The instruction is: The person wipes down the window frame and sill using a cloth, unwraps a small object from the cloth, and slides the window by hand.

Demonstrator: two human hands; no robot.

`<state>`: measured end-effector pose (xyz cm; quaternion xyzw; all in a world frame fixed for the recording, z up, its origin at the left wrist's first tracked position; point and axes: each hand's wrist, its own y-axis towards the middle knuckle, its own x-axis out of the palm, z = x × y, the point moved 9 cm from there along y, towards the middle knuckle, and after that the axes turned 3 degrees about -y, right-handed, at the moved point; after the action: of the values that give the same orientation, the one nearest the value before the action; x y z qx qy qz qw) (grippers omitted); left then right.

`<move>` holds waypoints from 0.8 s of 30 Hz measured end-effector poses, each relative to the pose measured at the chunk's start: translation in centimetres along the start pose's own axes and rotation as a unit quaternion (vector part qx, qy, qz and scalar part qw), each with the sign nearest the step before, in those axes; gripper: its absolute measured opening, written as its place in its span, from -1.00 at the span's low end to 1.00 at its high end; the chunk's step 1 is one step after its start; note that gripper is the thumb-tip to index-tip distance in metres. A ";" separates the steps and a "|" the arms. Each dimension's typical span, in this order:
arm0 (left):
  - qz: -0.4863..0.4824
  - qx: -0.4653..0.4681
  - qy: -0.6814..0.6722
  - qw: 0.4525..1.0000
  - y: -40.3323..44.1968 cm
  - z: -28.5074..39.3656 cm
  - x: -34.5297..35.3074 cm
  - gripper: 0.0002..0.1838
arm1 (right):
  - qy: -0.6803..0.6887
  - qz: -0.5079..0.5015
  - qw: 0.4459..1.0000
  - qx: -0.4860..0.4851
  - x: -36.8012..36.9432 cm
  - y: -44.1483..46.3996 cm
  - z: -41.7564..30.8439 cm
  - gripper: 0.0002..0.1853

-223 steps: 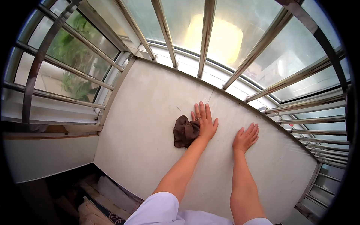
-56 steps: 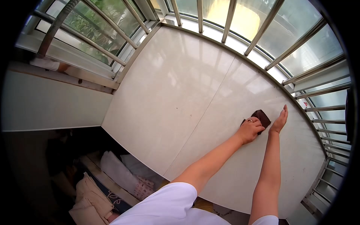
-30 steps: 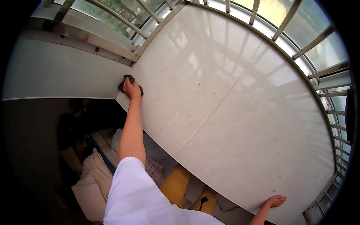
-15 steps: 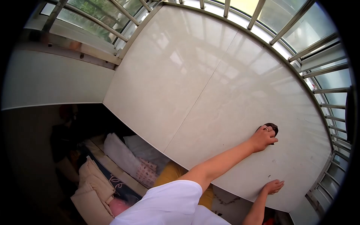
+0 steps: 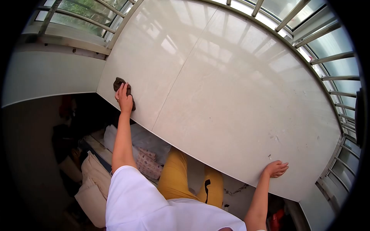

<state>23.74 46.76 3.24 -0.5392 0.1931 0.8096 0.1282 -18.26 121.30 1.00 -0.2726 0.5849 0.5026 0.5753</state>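
Head camera: the left hand (image 5: 124, 101) lies over a brown cloth (image 5: 120, 82), its fingers long, close together and pointing away from the person, with a ring on one finger. Folds of the cloth show beyond the fingertips and along the thumb side; whether the hand pinches it or only presses down on it, I cannot tell. Both are at the left end of a pale, glossy worktop (image 5: 227, 104), near its front edge and close to the front left corner. Well apart from them, the right hand (image 5: 276, 169) rests near the front right edge, partly open, its fingers loosely bent and turned to the right; the palm is hidden from view. Small flecks (image 5: 269, 156) dot the surface just beyond it.

A thin seam (image 5: 178, 79) crosses the worktop between the hands, nearer the left one. Window reflections spread over the far half. Metal bars (image 5: 327, 78) line the far and right sides, with glass behind them, and greenery shows through the window (image 5: 83, 17) at the upper left.

Below the front edge are the person's yellow trousers (image 5: 172, 179), a patterned fabric (image 5: 149, 163) and, farther left, folded beige fabric (image 5: 91, 184).
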 end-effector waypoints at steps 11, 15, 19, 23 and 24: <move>0.038 0.084 -0.161 0.983 -12.4 35.4 8.0 -0.41 | 0.037 0.004 0.999 -0.028 -0.7 -0.7 -0.7 -0.45; -0.081 0.198 -0.272 0.938 -20.5 51.3 11.6 -0.47 | 0.050 -0.016 0.999 -0.001 -1.5 -0.8 -0.8 -0.45; -0.187 0.290 -0.444 0.827 -29.6 61.4 14.0 -0.63 | 0.072 -0.011 0.997 -0.008 -1.2 -0.9 -0.3 -0.44; -0.214 0.308 -0.562 0.737 -26.5 63.3 11.3 -0.60 | 0.128 -0.026 0.991 0.005 -0.9 -0.8 0.1 -0.44; -0.184 0.291 -0.572 0.745 -22.6 61.7 9.3 -0.54 | 0.164 -0.025 0.986 -0.012 -0.6 -0.5 0.9 -0.47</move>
<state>-21.24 94.75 11.90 0.0630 0.2070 0.8318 0.5112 -17.36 121.83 1.61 -0.3733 0.6581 0.4435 0.4805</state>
